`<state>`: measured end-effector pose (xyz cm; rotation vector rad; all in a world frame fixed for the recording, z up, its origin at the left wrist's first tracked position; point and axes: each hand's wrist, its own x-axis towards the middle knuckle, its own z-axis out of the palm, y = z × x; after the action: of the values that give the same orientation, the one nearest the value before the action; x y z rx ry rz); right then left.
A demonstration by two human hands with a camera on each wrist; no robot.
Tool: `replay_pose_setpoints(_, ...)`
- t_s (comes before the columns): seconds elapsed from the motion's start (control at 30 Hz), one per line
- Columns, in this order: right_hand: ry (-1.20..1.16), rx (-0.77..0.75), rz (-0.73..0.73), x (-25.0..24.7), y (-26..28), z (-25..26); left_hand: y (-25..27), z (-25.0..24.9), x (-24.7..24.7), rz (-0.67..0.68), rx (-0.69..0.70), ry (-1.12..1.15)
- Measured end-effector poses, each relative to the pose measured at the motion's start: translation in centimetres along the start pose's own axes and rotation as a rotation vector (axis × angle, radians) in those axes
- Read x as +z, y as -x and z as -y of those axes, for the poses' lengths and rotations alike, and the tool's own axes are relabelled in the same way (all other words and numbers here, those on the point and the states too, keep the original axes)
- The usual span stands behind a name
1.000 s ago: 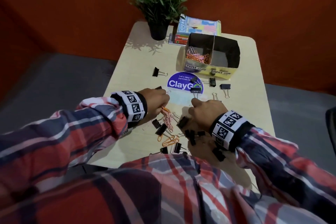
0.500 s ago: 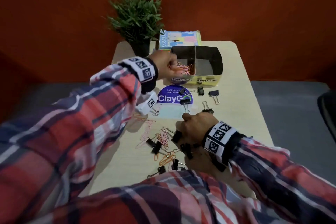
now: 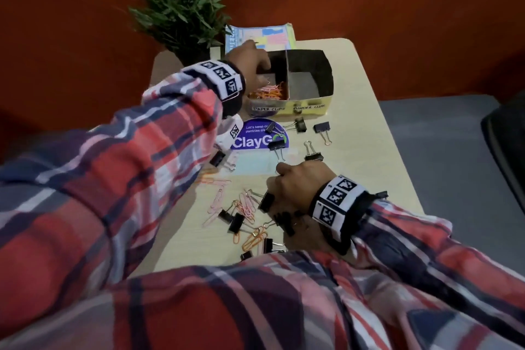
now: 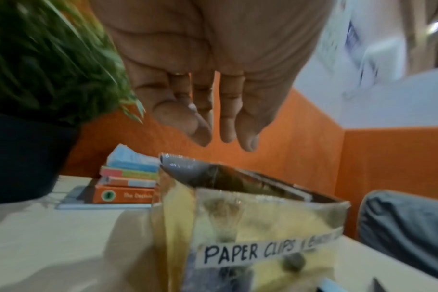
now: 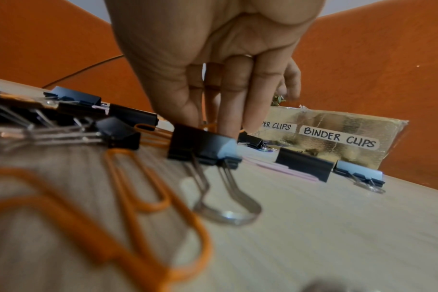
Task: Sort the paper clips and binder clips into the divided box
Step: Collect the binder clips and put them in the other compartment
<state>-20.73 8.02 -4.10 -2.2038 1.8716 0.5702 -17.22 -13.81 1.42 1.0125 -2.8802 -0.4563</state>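
The gold divided box [image 3: 309,99] stands at the table's far side, labelled PAPER CLIPS on the left and BINDER CLIPS on the right. Pink and orange paper clips [image 3: 270,92] lie in the left compartment; the right one looks bare. My left hand [image 3: 250,62] hovers over the left compartment, its fingers [image 4: 200,136] straight, pointing down and holding nothing. My right hand [image 3: 295,182] rests on the loose pile, with its fingertips [image 5: 228,126] down on the table behind a black binder clip [image 5: 203,146]. Whether they pinch anything is hidden. Loose paper clips [image 3: 245,206] and binder clips surround it.
Several black binder clips [image 3: 322,127] lie between the box and a purple ClayGo sticker [image 3: 255,140]. A potted plant [image 3: 181,8] and a stack of books [image 3: 261,37] stand behind the box. A dark chair [image 3: 508,150] sits beyond the table's right edge.
My left hand rose from the pile with paper clips, travelled to the box and now hangs open over the left compartment. The right hand stayed on the pile.
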Motion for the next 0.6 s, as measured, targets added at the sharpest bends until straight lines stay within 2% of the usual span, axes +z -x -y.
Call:
replay_pose_setpoints(0.07,0.015,-0.004,-0.001,0.2,-0.2,0.0,3.6,1.3,-1.0,0.02,-0.019,-0.01)
replay_pose_setpoints(0.23,0.035,-0.026,-0.005,0.1,-0.3,0.0,14.2,5.7,0.6,0.416,-0.238,-0.232)
replay_pose_setpoints(0.3,0.05,-0.046,0.016,-0.3,-0.1,-0.2,17.1,6.5,2.6,0.507,-0.273,-0.238)
replay_pose_setpoints(0.43,0.072,-0.048,0.034,-0.8,-0.1,-0.3,20.5,5.7,5.9,0.393,-0.25,-0.106)
replay_pose_setpoints(0.6,0.052,-0.03,0.003,-0.8,-0.9,0.6,19.7,3.5,6.9,0.195,-0.167,0.034)
